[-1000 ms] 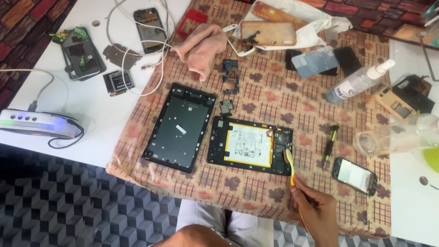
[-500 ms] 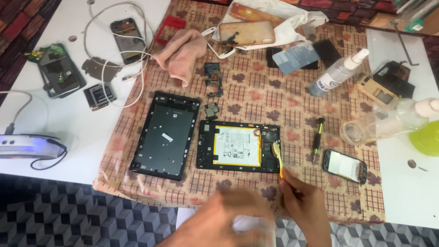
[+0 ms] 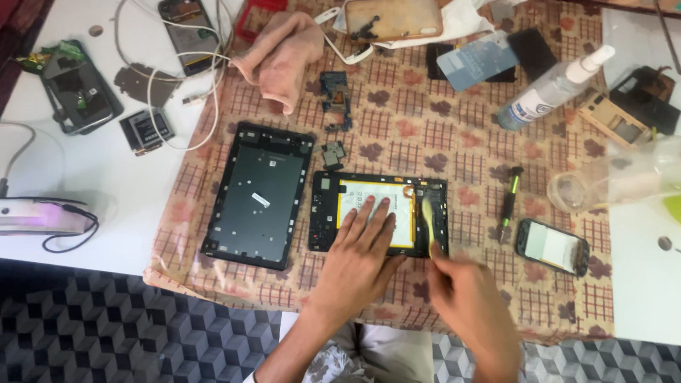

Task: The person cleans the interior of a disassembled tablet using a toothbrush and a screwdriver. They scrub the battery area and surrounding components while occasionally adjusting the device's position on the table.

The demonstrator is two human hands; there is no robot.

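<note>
**Opened tablet held flat at the near edge of the cloth**

The opened tablet (image 3: 376, 213) is pressed down by the left hand (image 3: 362, 248), fingers spread flat over its white battery. A yellow pry tool (image 3: 428, 216) is pinched in the right hand (image 3: 464, 298) at the tablet's right edge. A black back cover (image 3: 259, 193) lies just beside it on the patterned cloth (image 3: 454, 135); the white bench (image 3: 92, 170) is cluttered with phone parts.
</note>
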